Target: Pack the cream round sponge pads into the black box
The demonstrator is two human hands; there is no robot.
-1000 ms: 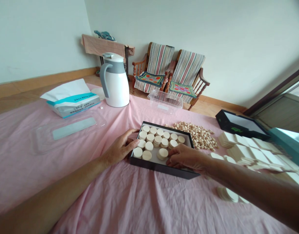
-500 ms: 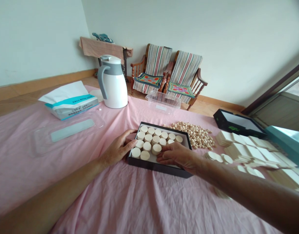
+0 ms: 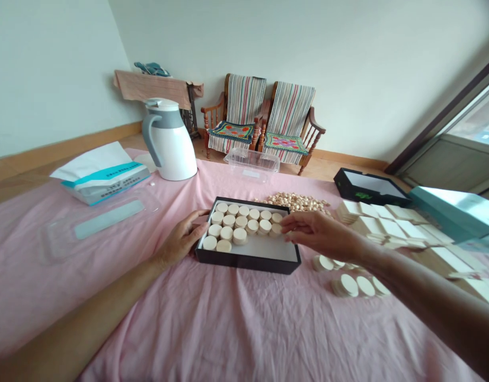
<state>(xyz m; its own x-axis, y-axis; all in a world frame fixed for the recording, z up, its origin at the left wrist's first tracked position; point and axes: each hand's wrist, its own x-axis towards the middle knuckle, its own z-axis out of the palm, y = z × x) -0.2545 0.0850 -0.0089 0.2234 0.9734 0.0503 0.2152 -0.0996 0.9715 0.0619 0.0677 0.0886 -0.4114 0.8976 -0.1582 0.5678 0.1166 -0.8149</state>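
Note:
A black box [image 3: 248, 260] with a pale inside stands on the pink cloth and holds rows of round wooden discs [image 3: 239, 235], piled in short stacks. The front right part of its floor is bare. My left hand [image 3: 185, 236] grips the box's left wall, thumb at the rim and fingers at the outer side. Over the right wall hangs my right hand [image 3: 311, 229], its fingers stretched out and nothing visible between them. Their tips are close to the rightmost disc stacks; whether they touch is unclear. More loose discs [image 3: 349, 285] lie right of the box, beneath my right forearm.
Small wooden pieces [image 3: 296, 200] are heaped behind the box. Stacked wooden squares [image 3: 391, 228], a black lid [image 3: 371, 187] and a teal box [image 3: 459, 217] fill the right. A white jug [image 3: 174, 146], tissue pack [image 3: 104, 178] and clear plastic trays [image 3: 252, 163] stand farther back.
My right hand has lifted from the front of the box's inside and moved back and right to its right wall. My left hand keeps its hold. The whole view has shifted slightly.

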